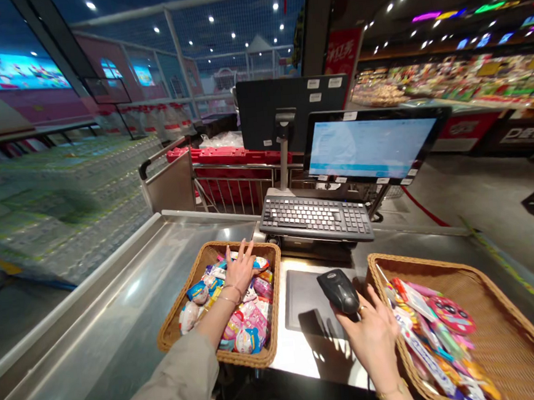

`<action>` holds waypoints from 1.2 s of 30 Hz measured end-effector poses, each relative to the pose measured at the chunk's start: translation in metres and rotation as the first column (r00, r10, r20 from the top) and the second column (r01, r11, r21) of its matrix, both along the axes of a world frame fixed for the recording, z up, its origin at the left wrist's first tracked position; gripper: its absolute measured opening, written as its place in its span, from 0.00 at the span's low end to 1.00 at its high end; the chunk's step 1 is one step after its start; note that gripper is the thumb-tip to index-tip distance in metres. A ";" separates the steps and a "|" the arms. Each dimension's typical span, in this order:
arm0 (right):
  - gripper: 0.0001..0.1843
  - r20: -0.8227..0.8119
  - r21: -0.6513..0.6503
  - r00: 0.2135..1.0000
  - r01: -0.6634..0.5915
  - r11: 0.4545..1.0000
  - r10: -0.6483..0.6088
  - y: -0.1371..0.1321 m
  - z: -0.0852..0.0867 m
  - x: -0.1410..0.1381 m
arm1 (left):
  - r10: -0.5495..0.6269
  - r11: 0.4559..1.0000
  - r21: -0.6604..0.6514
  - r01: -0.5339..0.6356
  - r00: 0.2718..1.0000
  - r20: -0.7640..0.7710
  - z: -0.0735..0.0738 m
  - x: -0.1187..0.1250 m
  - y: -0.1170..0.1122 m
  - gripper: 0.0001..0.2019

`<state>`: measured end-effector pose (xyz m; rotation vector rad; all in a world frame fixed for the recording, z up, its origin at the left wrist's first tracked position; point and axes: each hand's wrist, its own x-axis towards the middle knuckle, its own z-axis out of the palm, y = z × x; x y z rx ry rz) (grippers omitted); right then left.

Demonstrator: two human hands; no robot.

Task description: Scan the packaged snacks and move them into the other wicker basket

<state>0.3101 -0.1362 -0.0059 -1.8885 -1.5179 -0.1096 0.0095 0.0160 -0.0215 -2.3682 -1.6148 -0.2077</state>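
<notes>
My left hand point(240, 271) reaches into a wicker basket point(164, 337) at the middle left. Its fingers are spread over small packaged sweets and toys point(253, 318), and it grips none that I can see. In my right hand point(372, 324) is a black handheld barcode scanner point(339, 291), raised over the counter with its shadow below. The scanner's handle is mostly hidden by the hand. Just right of that hand stands a second wicker basket point(501, 305), with colourful packets and toothbrush-like packages point(432, 335) piled toward its left side.
A black keyboard point(317, 214) and a lit monitor point(371, 145) stand behind the scanning plate point(297, 290). Another screen point(292, 108) faces away. The metal counter point(118, 304) has a raised left edge. Beyond it are stacked bottle packs point(63, 197) and a shopping cart point(233, 184).
</notes>
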 end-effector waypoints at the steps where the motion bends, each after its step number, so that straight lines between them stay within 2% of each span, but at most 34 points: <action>1: 0.25 0.002 0.003 1.000 -0.008 1.000 0.008 0.000 0.000 -0.001 | 0.034 0.999 0.009 -0.034 0.999 0.004 0.001 -0.004 -0.004 0.17; 6: 0.27 0.001 -0.008 1.000 -0.012 1.000 0.012 0.000 0.001 -0.004 | 0.212 0.977 -0.020 -0.211 0.975 0.071 0.004 -0.023 -0.022 0.20; 12: 0.26 -0.026 -0.033 0.999 -0.043 0.999 0.042 0.000 0.006 -0.010 | 0.259 0.957 -0.169 -0.238 0.959 0.115 0.000 -0.028 -0.027 0.25; 17: 0.25 -0.034 -0.035 0.999 -0.027 0.999 0.026 -0.002 0.009 -0.009 | 0.291 0.953 -0.132 -0.274 0.947 0.137 -0.008 -0.027 -0.021 0.24; 19: 0.25 -0.035 -0.031 0.999 -0.023 0.999 0.022 -0.003 0.009 -0.006 | 0.276 0.960 -0.101 -0.263 0.948 0.155 -0.011 -0.028 -0.019 0.22; 24: 0.24 -0.055 -0.042 0.998 -0.030 0.999 0.028 -0.005 0.006 -0.001 | 0.141 0.989 -0.065 -0.135 0.984 0.108 -0.014 -0.033 -0.017 0.15; 27: 0.25 -0.055 -0.041 0.998 -0.021 0.999 0.019 -0.005 0.005 0.000 | 0.111 0.993 -0.053 -0.108 0.992 0.061 -0.013 -0.035 -0.018 0.18; 31: 0.23 -0.041 -0.049 0.999 -0.027 0.998 0.025 -0.005 0.006 -0.001 | 0.107 0.992 -0.068 -0.107 0.994 0.007 -0.012 -0.037 -0.020 0.28; 36: 0.23 -0.024 -0.043 1.000 -0.017 0.999 0.016 -0.006 0.005 -0.003 | 0.135 0.988 -0.073 -0.135 0.991 -0.001 -0.015 -0.038 -0.016 0.26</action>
